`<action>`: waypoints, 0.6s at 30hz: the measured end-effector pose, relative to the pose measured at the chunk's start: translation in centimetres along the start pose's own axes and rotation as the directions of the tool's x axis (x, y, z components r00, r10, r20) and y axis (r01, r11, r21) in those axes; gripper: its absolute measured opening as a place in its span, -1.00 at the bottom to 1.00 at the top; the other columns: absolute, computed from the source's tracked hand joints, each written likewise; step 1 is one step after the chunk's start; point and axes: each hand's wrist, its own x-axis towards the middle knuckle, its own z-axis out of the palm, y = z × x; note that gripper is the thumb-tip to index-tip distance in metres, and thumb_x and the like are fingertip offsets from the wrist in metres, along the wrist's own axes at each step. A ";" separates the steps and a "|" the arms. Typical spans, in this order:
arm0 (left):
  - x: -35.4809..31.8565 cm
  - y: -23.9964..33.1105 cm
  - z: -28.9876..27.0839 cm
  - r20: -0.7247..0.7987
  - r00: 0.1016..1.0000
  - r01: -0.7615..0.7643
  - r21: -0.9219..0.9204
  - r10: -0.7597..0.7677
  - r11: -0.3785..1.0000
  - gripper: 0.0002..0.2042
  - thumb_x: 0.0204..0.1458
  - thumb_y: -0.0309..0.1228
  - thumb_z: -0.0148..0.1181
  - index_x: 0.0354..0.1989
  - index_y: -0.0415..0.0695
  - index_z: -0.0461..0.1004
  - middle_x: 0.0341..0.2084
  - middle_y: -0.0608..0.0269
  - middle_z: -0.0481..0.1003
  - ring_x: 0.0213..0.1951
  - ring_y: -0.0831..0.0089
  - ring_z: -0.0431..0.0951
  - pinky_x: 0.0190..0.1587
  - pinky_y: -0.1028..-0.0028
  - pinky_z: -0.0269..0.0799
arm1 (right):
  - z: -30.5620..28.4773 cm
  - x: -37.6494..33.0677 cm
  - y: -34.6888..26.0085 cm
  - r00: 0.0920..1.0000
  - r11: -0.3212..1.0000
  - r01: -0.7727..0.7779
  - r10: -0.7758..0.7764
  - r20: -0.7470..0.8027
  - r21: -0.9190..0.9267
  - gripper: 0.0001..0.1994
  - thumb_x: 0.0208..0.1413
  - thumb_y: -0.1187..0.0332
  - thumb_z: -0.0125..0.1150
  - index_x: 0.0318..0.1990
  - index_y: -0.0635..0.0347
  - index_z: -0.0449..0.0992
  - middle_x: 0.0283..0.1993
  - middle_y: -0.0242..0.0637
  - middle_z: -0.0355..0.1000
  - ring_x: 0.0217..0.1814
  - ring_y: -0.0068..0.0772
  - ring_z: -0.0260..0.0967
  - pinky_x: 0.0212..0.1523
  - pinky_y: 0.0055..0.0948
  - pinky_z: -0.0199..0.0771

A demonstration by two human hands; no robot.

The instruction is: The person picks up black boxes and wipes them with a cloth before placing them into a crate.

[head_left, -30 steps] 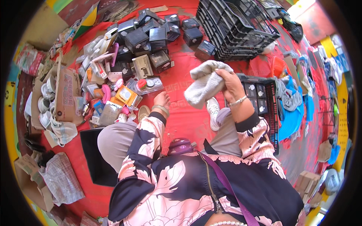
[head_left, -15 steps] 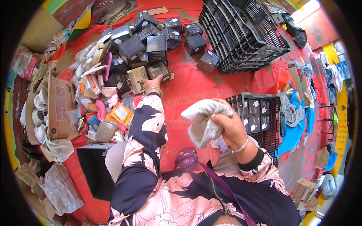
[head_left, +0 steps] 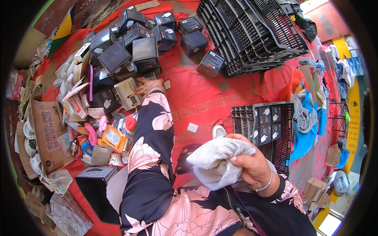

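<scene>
My right hand [head_left: 254,167] is closed around a bunched light grey towel [head_left: 220,161], held up in front of my body. At the end of my outstretched left arm, my left hand [head_left: 149,86] reaches the front of a heap of black boxes [head_left: 114,59]. Its fingers look spread, close against the edge of a tan printed box [head_left: 128,93]. Just beyond them lies another black box [head_left: 151,74], partly covered by the hand and by the box above it. Whether the fingers grip either box is hard to see.
Stacked black plastic crates [head_left: 252,43] stand far right. A nearer crate [head_left: 289,137] holds upright black boxes. Assorted small goods [head_left: 94,133] and an open cardboard carton [head_left: 49,133] lie left. A black bin [head_left: 94,192] is by my leg. A white square [head_left: 192,127] lies on the red floor covering.
The view has shifted. My left hand has moved slightly at the boxes, its fingers now reaching farther left. The towel is lower and nearer my body, and a white square and shoe have come into sight.
</scene>
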 end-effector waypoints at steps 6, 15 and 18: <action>-0.9 -4.4 -2.1 0.121 0.966 -0.157 -0.423 0.228 0.892 -0.06 -0.42 -0.19 0.40 0.24 -0.07 0.02 0.04 -0.18 0.26 0.06 -0.02 0.32 0.04 0.10 0.31 | -1.3 -0.2 0.4 0.983 0.981 0.179 -0.182 0.034 0.072 -0.44 -0.10 0.64 0.10 0.15 0.27 0.18 0.00 -0.25 0.34 0.06 -0.40 0.32 0.11 -0.40 0.31; -15.1 -11.4 -14.6 0.540 0.389 0.540 -0.790 0.746 0.290 -0.38 -0.27 -0.12 0.33 0.01 -0.10 0.30 -0.22 0.14 0.44 -0.18 0.23 0.47 -0.08 0.12 0.35 | -6.6 -2.8 -2.7 0.791 0.799 0.590 -0.545 0.278 -0.112 -0.65 0.16 0.35 0.09 0.05 0.35 0.36 -0.04 -0.23 0.43 -0.05 -0.41 0.40 -0.02 -0.42 0.41; -20.2 -14.5 -19.1 0.581 0.384 0.542 -0.771 0.718 0.335 -0.50 -0.18 -0.05 0.25 -0.06 -0.02 0.40 -0.19 0.22 0.50 -0.13 0.19 0.49 -0.05 0.21 0.35 | -8.2 -1.4 -2.4 0.759 0.704 0.651 -0.615 0.215 -0.283 -0.66 0.19 0.26 0.08 0.00 0.33 0.42 -0.13 -0.36 0.44 -0.14 -0.57 0.37 -0.09 -0.57 0.37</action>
